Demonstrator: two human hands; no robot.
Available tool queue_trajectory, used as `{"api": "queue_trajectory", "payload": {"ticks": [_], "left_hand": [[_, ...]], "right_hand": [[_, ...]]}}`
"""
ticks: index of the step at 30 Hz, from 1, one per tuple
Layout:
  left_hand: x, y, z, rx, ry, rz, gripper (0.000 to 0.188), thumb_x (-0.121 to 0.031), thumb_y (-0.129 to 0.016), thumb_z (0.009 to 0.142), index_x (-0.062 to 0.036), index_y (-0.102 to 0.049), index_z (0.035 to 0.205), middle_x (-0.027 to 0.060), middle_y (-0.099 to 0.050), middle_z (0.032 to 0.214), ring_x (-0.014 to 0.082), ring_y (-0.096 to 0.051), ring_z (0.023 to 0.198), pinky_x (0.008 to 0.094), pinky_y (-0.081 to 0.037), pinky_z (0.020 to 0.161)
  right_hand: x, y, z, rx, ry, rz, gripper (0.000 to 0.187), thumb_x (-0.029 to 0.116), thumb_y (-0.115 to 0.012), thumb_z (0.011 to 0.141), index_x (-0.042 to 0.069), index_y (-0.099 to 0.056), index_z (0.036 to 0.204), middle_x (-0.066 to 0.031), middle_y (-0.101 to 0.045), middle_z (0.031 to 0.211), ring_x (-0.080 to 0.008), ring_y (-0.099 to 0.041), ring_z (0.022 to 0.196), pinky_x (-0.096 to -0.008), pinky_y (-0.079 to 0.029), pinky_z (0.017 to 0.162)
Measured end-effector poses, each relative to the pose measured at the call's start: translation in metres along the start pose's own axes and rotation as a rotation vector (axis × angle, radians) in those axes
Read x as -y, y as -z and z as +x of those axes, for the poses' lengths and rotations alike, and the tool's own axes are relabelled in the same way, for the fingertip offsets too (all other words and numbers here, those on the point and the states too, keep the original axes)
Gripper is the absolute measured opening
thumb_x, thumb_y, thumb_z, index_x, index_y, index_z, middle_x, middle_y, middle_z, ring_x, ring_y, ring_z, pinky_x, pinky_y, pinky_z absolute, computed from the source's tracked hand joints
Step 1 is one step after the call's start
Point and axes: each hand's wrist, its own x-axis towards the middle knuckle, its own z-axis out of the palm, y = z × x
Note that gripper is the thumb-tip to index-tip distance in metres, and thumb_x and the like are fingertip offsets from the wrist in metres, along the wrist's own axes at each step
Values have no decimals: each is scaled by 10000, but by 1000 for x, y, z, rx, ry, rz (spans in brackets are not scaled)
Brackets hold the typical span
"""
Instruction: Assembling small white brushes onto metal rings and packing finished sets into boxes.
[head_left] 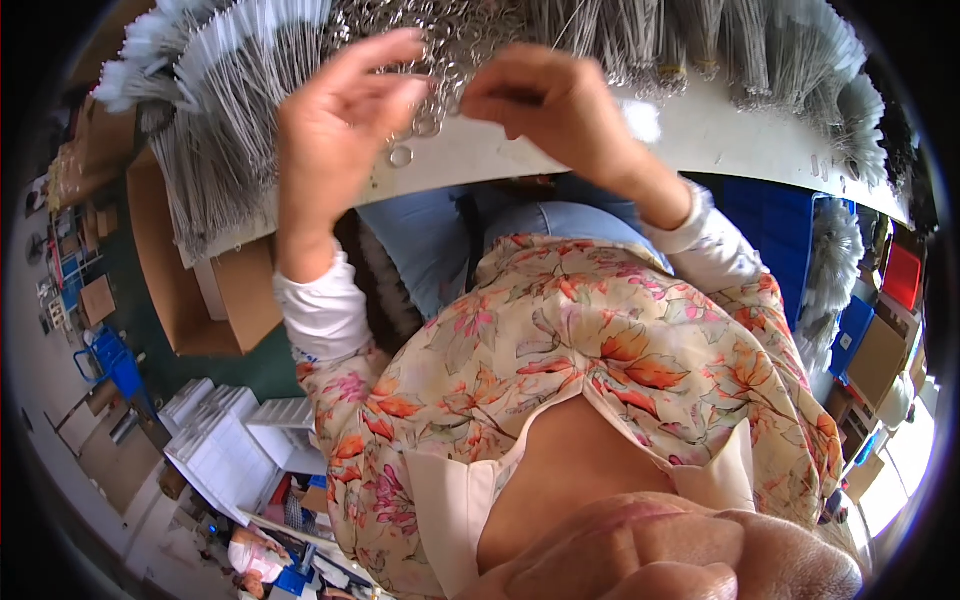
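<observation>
My left hand (345, 115) is held over the near edge of a heap of metal rings (470, 25). Its fingers are apart, with nothing visible between them, and slightly blurred. Opposite it, my right hand (550, 100) has its fingers curled together at the right side of the same heap. Whatever its fingertips pinch, if anything, is too small and hidden to make out. A single loose ring (400, 156) lies on the white table (480, 160), just below my left hand. Thick bundles of thin-wire brushes (235, 90) with pale bristle ends lie left of that hand.
More wire brush bundles (745, 45) line the table's far right. An open cardboard box (245, 300) stands below the table at left. Blue panels (765, 240) are under the right side. White plastic crates (225, 445) and another person (255, 560) appear at lower left.
</observation>
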Motion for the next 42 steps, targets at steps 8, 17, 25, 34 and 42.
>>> {"api": "queue_trajectory", "payload": {"ticks": [8, 17, 25, 34, 42], "left_hand": [[82, 101, 48, -207, 348, 1232, 296, -375, -628, 799, -99, -659, 902, 80, -677, 853, 267, -642, 784, 360, -478, 690], [99, 115, 38, -373, 284, 949, 261, -338, -597, 800, -93, -664, 858, 147, -654, 828, 339, -627, 794, 397, -485, 681], [90, 157, 15, -23, 316, -9, 195, -186, -492, 915, -3, -542, 961, 130, -616, 1079, 203, -598, 913, 318, -494, 724], [144, 250, -34, -133, 759, 1228, 490, -488, -596, 781, -12, -659, 877, 191, -645, 890, 368, -605, 844, 427, -462, 738], [207, 276, -73, -252, 544, 893, 304, -247, -605, 807, 55, -626, 828, 156, -604, 677, 283, -546, 601, 378, -410, 592]], "right_hand": [[-62, 2, -23, 53, 458, -733, 129, 107, -648, 690, 107, -657, 819, -22, -595, 798, -187, -581, 809, -318, -490, 704], [-64, 85, 98, 22, -201, -994, 306, 390, -582, 773, 122, -686, 878, -112, -657, 748, -308, -633, 760, -414, -490, 693], [-49, 112, 95, -208, -156, -612, 246, 285, -616, 813, 53, -665, 881, -33, -625, 672, -125, -584, 611, -260, -451, 599], [-61, 288, 22, -566, 34, -396, 317, 332, -541, 867, 58, -617, 1007, -18, -606, 834, -99, -514, 615, -234, -395, 542], [-76, 266, -5, -735, -192, -987, 232, 283, -665, 775, 85, -695, 892, -46, -607, 653, -133, -559, 591, -281, -466, 604]]}}
